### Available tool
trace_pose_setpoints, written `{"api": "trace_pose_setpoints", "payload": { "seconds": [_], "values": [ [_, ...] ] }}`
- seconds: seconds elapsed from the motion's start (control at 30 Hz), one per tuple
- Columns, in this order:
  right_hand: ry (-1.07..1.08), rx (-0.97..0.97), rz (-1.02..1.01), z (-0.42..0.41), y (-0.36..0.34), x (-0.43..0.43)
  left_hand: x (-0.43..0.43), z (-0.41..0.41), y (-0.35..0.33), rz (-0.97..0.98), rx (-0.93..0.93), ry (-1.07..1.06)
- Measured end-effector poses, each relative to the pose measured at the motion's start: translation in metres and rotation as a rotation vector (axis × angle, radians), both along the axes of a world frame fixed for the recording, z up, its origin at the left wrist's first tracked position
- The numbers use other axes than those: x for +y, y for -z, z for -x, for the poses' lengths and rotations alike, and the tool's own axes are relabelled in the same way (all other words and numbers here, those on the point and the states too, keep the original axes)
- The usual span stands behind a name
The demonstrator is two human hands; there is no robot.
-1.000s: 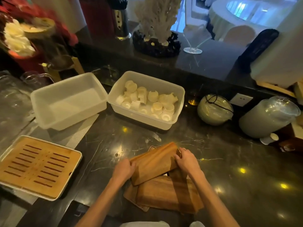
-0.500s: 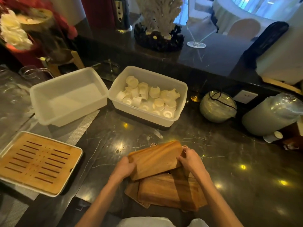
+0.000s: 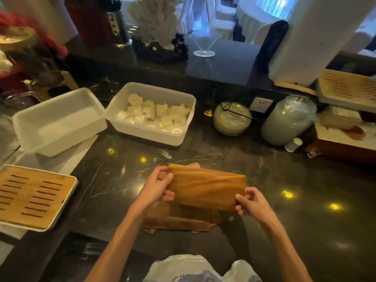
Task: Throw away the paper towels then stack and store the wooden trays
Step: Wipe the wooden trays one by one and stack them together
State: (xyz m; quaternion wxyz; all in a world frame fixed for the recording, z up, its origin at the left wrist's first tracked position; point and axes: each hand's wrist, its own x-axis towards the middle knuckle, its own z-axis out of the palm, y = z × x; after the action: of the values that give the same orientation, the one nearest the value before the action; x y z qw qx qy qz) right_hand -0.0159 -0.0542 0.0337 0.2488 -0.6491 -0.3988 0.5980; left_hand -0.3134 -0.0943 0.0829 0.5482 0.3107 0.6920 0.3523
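I hold a flat wooden tray (image 3: 205, 188) in the air over the dark counter, tilted down to the right. My left hand (image 3: 158, 187) grips its left end and my right hand (image 3: 251, 203) pinches its lower right corner. Under it, a few more wooden trays (image 3: 179, 218) lie in a loose pile on the counter, partly hidden by the held one. No paper towels are visible.
A slatted bamboo tray in a white frame (image 3: 34, 197) sits at the left. Behind are an empty white tub (image 3: 59, 121) and a white tub of small cups (image 3: 152, 115). A glass bowl (image 3: 232, 119) and a jar (image 3: 289, 121) stand to the right.
The top wooden tray has been lifted off the pile and swung so its right end drops. My right hand moved down to the lower right corner.
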Motion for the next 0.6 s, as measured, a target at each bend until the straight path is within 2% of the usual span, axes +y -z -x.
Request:
{"api": "trace_pose_setpoints", "payload": {
  "seconds": [0.07,0.17,0.23,0.33,0.37,0.47,0.6],
  "values": [
    [0.112,0.153,-0.026,-0.036,-0.010,-0.008,-0.004,-0.034,-0.006,-0.035,-0.135,-0.071],
    [0.216,0.216,-0.138,-0.093,-0.023,-0.019,-0.007,-0.088,-0.006,-0.059,-0.252,-0.122],
    [0.252,0.209,-0.221,-0.132,-0.027,-0.030,-0.011,-0.127,-0.002,-0.119,-0.213,-0.062],
    [0.310,0.161,-0.319,-0.188,-0.023,-0.053,-0.016,-0.179,0.015,-0.231,0.010,0.031],
    [0.320,0.128,-0.340,-0.204,-0.019,-0.061,-0.019,-0.195,0.021,-0.252,0.027,0.056],
    [0.296,0.032,-0.416,-0.245,-0.002,-0.086,-0.034,-0.241,0.039,-0.214,-0.046,0.086],
    [0.366,0.177,-0.282,-0.286,0.006,-0.112,-0.055,-0.289,0.057,-0.140,-0.117,0.051]
  ]
}}
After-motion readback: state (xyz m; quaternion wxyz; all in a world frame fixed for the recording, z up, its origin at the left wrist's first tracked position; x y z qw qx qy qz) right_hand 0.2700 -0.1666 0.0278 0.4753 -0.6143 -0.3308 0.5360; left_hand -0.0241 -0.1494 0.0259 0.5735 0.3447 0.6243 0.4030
